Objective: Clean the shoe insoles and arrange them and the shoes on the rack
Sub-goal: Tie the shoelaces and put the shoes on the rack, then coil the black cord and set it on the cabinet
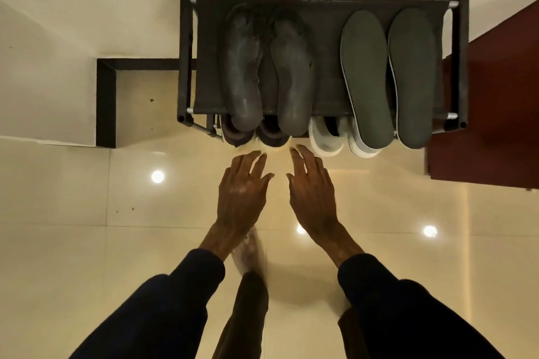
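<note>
A dark metal shoe rack (pixel 186 67) stands against the wall. On its top fabric shelf lie two worn grey insoles (pixel 243 67) (pixel 294 72) on the left and two green insoles (pixel 366 72) (pixel 412 75) on the right, heels overhanging the front. On the shelf below, the heels of a dark brown pair of shoes (pixel 272 134) and a white pair of shoes (pixel 325 140) stick out. My left hand (pixel 242 192) and my right hand (pixel 312 192) hover open above the floor just in front of the brown shoes, fingers spread, holding nothing.
A dark red cabinet (pixel 490 113) stands right of the rack. A black-edged recess (pixel 106 102) lies in the wall to the left. Glossy cream floor tiles (pixel 87 242) reflect ceiling lights. My foot (pixel 248 253) and legs are below my hands.
</note>
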